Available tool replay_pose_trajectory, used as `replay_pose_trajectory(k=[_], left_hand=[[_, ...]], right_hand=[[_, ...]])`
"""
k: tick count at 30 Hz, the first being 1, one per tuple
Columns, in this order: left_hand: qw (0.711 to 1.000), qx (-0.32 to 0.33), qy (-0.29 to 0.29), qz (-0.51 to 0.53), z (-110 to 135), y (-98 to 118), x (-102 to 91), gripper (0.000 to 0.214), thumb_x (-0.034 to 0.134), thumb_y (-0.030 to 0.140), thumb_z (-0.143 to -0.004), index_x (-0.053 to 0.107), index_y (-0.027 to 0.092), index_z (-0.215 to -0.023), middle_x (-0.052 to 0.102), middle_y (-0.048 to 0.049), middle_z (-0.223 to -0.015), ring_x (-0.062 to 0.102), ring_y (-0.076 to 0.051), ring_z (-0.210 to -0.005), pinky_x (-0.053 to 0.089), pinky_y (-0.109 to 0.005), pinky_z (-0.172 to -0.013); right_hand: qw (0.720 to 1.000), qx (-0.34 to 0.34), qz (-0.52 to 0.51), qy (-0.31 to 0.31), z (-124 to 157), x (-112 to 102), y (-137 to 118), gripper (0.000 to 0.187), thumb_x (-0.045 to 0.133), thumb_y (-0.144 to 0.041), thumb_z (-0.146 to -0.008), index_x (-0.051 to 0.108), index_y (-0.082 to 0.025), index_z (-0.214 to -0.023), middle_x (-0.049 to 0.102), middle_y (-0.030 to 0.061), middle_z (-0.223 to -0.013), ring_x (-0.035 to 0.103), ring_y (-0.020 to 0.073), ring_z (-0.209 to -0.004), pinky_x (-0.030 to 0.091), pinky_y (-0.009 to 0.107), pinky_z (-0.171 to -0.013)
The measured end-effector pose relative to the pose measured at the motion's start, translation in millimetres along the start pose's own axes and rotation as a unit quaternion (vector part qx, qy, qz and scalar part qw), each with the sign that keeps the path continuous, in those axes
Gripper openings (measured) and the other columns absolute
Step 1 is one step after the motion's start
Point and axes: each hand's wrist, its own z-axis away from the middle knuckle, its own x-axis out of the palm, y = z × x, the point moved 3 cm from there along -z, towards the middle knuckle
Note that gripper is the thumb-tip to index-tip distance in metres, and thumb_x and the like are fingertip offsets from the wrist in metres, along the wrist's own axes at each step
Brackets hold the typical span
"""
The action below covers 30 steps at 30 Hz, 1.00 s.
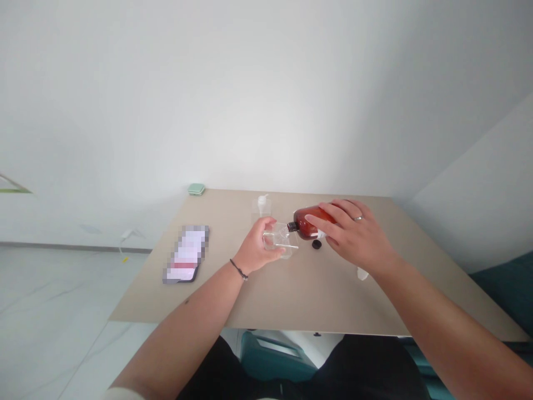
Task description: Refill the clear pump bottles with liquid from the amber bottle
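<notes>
My left hand is closed around a clear, square-sided container held above the table. My right hand grips an amber bottle, tipped nearly level with its uncapped neck to the left. The bottle's mouth is at the container's opening; whether liquid is flowing I cannot tell. A round black cap lies on the table just below the bottle. Behind my left hand is a white pump top, with something see-through around it. A small white object, partly hidden by my right wrist, rests on the table.
The beige table stands against a white wall. A phone with a lit, blurred screen lies at the left. A small green case sits at the back left corner. Below the front edge is a teal object between my legs.
</notes>
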Motion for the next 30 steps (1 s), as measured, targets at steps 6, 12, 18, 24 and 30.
replay_pose_trajectory(k=[6, 12, 18, 24, 30], left_hand=[[1.000, -0.001, 0.003, 0.003, 0.6, -0.5, -0.1, 0.068, 0.083, 0.023, -0.068, 0.051, 0.023, -0.128, 0.058, -0.0100, -0.128, 0.056, -0.030, -0.122, 0.054, -0.039, -0.089], [1.000, -0.002, 0.004, 0.001, 0.3, 1.7, 0.2, 0.067, 0.083, 0.022, -0.067, 0.052, 0.023, -0.126, 0.058, -0.0094, -0.126, 0.057, -0.030, -0.121, 0.054, -0.040, -0.088], [1.000, -0.003, 0.000, 0.003, 0.7, 1.3, 0.2, 0.067, 0.083, 0.024, -0.068, 0.051, 0.023, -0.126, 0.058, -0.0098, -0.126, 0.056, -0.030, -0.120, 0.054, -0.042, -0.090], [1.000, -0.004, 0.006, 0.007, 0.9, -0.4, -0.3, 0.067, 0.084, 0.024, -0.068, 0.053, 0.024, -0.127, 0.058, -0.0091, -0.126, 0.057, -0.030, -0.122, 0.054, -0.041, -0.090], [1.000, -0.001, 0.009, -0.001, 0.9, 1.5, 0.0, 0.066, 0.084, 0.022, -0.068, 0.053, 0.023, -0.126, 0.059, -0.0092, -0.126, 0.057, -0.030, -0.122, 0.055, -0.041, -0.090]], right_hand=[[1.000, 0.009, -0.018, -0.004, 0.2, 0.3, 0.9, 0.056, 0.064, -0.014, -0.088, 0.061, -0.037, -0.138, 0.067, 0.0061, -0.134, 0.056, 0.0281, -0.120, 0.039, 0.046, -0.107], [1.000, 0.006, -0.001, -0.004, -0.8, -1.1, -0.2, 0.050, 0.063, -0.015, -0.090, 0.063, -0.036, -0.135, 0.067, 0.0060, -0.133, 0.056, 0.0278, -0.119, 0.038, 0.045, -0.107], [1.000, 0.001, 0.004, -0.005, -1.3, -2.4, -0.5, 0.050, 0.064, -0.014, -0.088, 0.063, -0.034, -0.134, 0.067, 0.0066, -0.133, 0.055, 0.0279, -0.119, 0.038, 0.045, -0.106], [1.000, 0.009, -0.004, -0.008, -1.3, -1.2, -0.6, 0.054, 0.065, -0.012, -0.086, 0.064, -0.034, -0.134, 0.067, 0.0066, -0.133, 0.056, 0.0284, -0.120, 0.038, 0.045, -0.106], [1.000, 0.005, 0.000, -0.010, -1.4, -1.0, -0.3, 0.054, 0.065, -0.012, -0.087, 0.063, -0.034, -0.135, 0.067, 0.0067, -0.134, 0.055, 0.0284, -0.120, 0.038, 0.045, -0.107]])
